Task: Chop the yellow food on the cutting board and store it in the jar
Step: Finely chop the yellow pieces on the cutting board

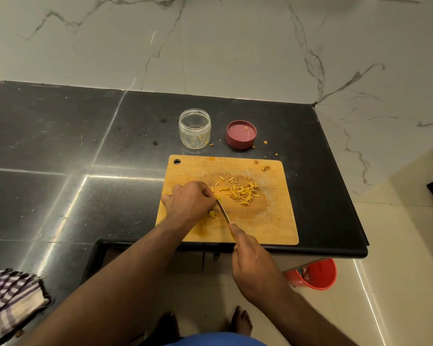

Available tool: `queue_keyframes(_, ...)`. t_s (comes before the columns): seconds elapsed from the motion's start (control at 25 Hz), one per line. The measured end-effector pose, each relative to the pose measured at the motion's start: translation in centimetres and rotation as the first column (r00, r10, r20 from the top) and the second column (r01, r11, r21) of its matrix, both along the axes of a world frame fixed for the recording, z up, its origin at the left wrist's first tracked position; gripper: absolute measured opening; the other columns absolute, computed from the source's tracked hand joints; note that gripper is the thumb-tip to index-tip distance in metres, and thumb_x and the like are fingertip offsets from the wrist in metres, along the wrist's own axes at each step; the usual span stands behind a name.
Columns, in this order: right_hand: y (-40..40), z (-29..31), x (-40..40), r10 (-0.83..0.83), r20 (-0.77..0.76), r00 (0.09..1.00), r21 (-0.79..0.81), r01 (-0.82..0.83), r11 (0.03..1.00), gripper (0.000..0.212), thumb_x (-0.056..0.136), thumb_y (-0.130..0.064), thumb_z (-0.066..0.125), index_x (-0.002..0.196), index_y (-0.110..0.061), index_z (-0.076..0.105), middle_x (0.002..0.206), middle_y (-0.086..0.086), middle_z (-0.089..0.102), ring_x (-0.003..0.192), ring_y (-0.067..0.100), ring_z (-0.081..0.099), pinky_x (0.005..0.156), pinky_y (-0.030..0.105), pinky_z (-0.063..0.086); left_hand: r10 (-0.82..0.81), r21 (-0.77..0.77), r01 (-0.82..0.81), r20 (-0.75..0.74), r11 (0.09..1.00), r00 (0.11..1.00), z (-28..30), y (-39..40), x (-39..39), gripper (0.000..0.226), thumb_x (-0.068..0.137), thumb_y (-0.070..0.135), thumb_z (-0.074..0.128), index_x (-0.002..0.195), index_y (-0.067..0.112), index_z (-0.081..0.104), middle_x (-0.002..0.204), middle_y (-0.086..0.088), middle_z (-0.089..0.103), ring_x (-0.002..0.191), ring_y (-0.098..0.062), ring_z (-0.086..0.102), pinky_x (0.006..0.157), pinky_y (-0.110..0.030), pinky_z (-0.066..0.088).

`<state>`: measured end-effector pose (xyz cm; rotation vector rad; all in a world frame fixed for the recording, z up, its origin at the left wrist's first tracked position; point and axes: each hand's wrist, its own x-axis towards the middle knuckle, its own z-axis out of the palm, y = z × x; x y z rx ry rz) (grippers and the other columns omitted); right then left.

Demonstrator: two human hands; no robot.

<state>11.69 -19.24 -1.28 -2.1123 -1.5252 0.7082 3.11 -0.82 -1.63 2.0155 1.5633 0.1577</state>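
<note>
A wooden cutting board point(273, 221) lies at the counter's front edge. Several small chopped yellow pieces point(243, 193) are heaped on its middle. My left hand point(189, 199) presses down, fingers curled, on an uncut yellow chunk point(212, 214) that peeks out beside it. My right hand point(253, 263) grips the handle of a knife point(223, 211), whose blade lies just right of the left fingers, on the board. Behind the board stands a clear jar point(195, 128), open, with a few yellow bits inside. Its red lid point(241, 134) lies upturned to the right.
The black counter point(85, 158) ends just right of the board, with marble wall behind. Yellow scraps lie near the lid. A checked cloth point(10, 300) hangs at the lower left. A red bucket point(313, 274) stands on the floor below.
</note>
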Motion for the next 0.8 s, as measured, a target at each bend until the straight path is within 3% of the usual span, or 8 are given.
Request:
queue_keyframes(0.16, -1.4, 0.5, 0.3, -0.029, -0.059, 0.998, 0.023, 0.030, 0.999, 0.054, 0.104, -0.023, 0.035, 0.154, -0.033, 0.018, 0.136, -0.008, 0.045, 0.104, 0.007, 0.052, 0.086, 0.021, 0.046, -0.003, 0.009, 0.003, -0.006, 1.000, 1.000, 0.0, 0.0, -0.2, 0.008, 0.083, 0.040, 0.071, 0.076, 0.037, 0.068, 0.082, 0.020, 0.065, 0.105, -0.015, 0.052, 0.092, -0.047, 0.032)
queue_keyframes(0.32, -0.5, 0.7, 0.7, -0.045, -0.055, 0.997, 0.058, 0.048, 0.997, 0.053, 0.104, -0.024, 0.035, 0.154, -0.031, 0.020, 0.140, -0.007, 0.044, 0.115, 0.006, 0.049, 0.093, 0.024, 0.045, -0.008, -0.013, 0.008, 0.007, 1.000, 1.000, 0.4, 0.3, -0.6, 0.012, 0.086, 0.038, 0.069, 0.075, 0.041, 0.065, 0.083, 0.023, 0.063, 0.102, -0.013, 0.054, 0.094, -0.047, 0.034)
queue_keyframes(0.52, 0.3, -0.3, 1.0, 0.025, -0.036, 0.999, 0.040, -0.024, 0.999, 0.052, 0.104, -0.024, 0.036, 0.153, -0.031, 0.023, 0.137, -0.006, 0.047, 0.112, 0.005, 0.049, 0.092, 0.023, 0.044, 0.044, -0.050, -0.039, 0.109, 0.998, 0.993, 1.3, 1.2, -2.2, 0.014, 0.092, 0.026, 0.063, 0.093, 0.036, 0.072, 0.093, 0.019, 0.068, 0.088, -0.006, 0.056, 0.074, -0.032, 0.036)
queue_keyframes(0.68, -0.2, -0.5, 2.6, -0.108, -0.066, 0.992, 0.076, 0.113, 0.991, 0.052, 0.103, -0.020, 0.038, 0.152, -0.030, 0.026, 0.139, -0.006, 0.047, 0.109, -0.002, 0.043, 0.093, 0.019, 0.040, 0.045, -0.065, -0.031, 0.232, 0.997, 0.972, 1.2, 1.7, -3.9, 0.022, 0.092, 0.012, 0.060, 0.100, 0.027, 0.074, 0.099, 0.011, 0.068, 0.094, -0.011, 0.063, 0.080, -0.037, 0.057)
queue_keyframes(0.8, -0.2, -0.3, 2.0, -0.003, -0.076, 0.997, 0.066, 0.008, 0.998, 0.052, 0.104, -0.022, 0.038, 0.153, -0.032, 0.025, 0.140, -0.010, 0.044, 0.111, -0.008, 0.038, 0.093, 0.014, 0.035, 0.058, -0.035, -0.051, 0.259, 0.998, 0.964, 1.1, 1.9, -4.3, 0.024, 0.095, 0.007, 0.056, 0.101, 0.022, 0.073, 0.099, 0.005, 0.069, 0.089, -0.011, 0.063, 0.076, -0.034, 0.057)
